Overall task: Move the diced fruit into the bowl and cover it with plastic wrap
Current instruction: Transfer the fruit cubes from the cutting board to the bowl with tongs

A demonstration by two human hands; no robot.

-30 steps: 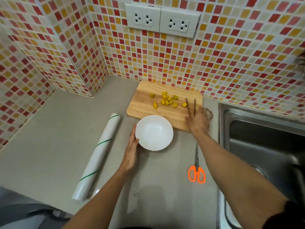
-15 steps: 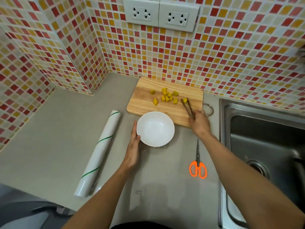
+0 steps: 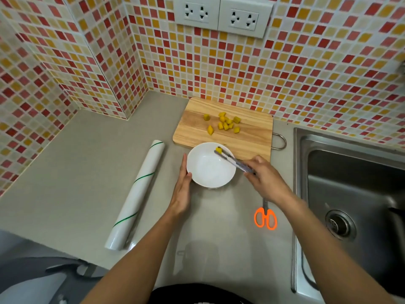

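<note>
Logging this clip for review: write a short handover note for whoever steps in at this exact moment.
Left hand: open, resting flat against the left side of the white bowl, steadying it.
Right hand: grips metal tongs, whose tips hold one yellow fruit cube over the bowl's far rim.
Remaining diced fruit: loose pile on the wooden cutting board behind the bowl.
Plastic wrap roll: lying on the counter left of the bowl, untouched. Orange-handled scissors lie to the right.
Done: no fruit lies in the bowl yet.
Left: drop this cube, move the rest, then wrap the bowl.
</note>
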